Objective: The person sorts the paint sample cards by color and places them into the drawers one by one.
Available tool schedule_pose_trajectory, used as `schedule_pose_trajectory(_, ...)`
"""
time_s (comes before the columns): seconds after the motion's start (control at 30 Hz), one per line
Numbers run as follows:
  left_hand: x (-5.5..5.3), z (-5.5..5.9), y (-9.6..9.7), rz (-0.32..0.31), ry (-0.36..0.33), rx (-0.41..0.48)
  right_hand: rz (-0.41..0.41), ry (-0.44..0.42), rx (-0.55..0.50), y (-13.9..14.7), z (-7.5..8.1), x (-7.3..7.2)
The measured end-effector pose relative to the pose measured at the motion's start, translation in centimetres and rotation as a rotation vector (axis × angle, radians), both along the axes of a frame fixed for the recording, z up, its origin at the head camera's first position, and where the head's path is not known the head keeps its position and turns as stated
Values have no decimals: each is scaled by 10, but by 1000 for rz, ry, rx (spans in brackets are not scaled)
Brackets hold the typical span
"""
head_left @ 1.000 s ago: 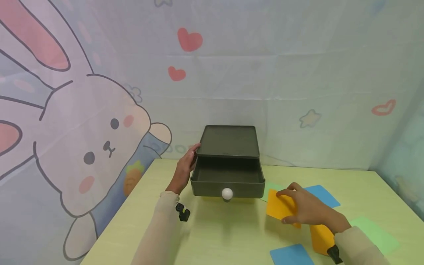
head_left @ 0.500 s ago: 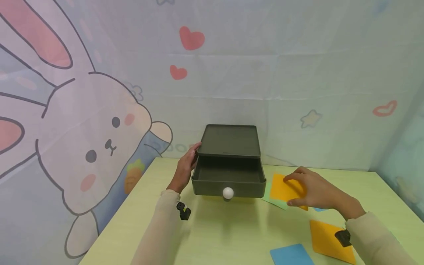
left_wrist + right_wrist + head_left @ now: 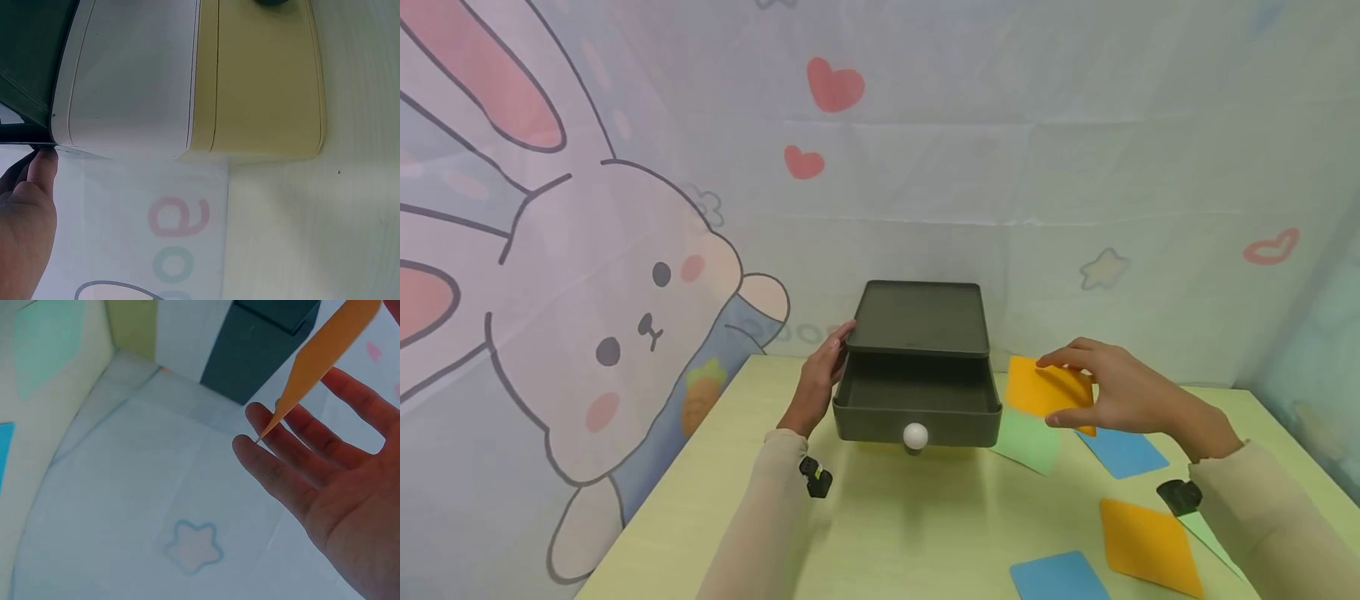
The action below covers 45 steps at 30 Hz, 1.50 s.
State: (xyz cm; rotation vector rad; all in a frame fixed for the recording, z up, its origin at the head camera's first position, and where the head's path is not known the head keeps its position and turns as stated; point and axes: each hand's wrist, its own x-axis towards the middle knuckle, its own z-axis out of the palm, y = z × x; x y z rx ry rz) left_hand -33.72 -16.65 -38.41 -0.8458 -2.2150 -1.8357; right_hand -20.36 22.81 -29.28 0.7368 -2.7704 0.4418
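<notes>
My right hand (image 3: pixel 1123 387) pinches an orange sheet of paper (image 3: pixel 1037 385) between thumb and fingers, raised right of the drawer unit. In the right wrist view the orange sheet (image 3: pixel 328 353) is seen nearly edge-on, running between the fingers of the hand (image 3: pixel 350 487). A dark green drawer (image 3: pixel 880 427) with a white knob (image 3: pixel 915 436) is pulled out, its inside bare. Along the unit's left side, my left hand (image 3: pixel 815 383) rests with fingers extended against its upper part. The left wrist view shows a white section (image 3: pixel 131 75) and a yellow one (image 3: pixel 265 81) below the dark one.
Loose paper squares lie on the pale table (image 3: pixel 940 533): green (image 3: pixel 1028 442) beside the unit, blue (image 3: pixel 1123 452) behind, orange (image 3: pixel 1150 546) and blue (image 3: pixel 1060 577) nearer the front. Another green sheet (image 3: pixel 1210 542) is partly under the right sleeve. A printed cloth (image 3: pixel 925 192) hangs behind.
The right hand has lifted the orange sheet upward and away from the front, uncovering the green and blue sheets beneath. The left hand and the drawer stay put.
</notes>
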Motion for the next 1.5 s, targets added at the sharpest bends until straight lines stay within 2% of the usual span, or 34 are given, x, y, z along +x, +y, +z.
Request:
schedule_pose_trajectory(0.47, 5, 1, -3, -7, -3, 5, 117, -12, 32, -71, 23, -2)
schedule_pose_trajectory(0.73, 6, 2, -4, 6, -12, 20, 154, 4, 41, -97, 18, -17)
schedule_pose_trajectory(0.93, 4, 1, -2, 2, -20, 35, 127, 100, 79, -106, 11, -22)
schedule_pose_trajectory(1.03, 2, 0, -1, 1, -17, 33, 109, 120, 99, -107, 9, -24)
schedule_pose_trajectory(1.27, 2, 0, 0, -9, -16, 30, 122, 97, 129, -107, 7, -24)
schedule_pose_trajectory(1.5, 1, -2, 0, 9, -12, 28, 144, 59, 141, -108, 8, -22)
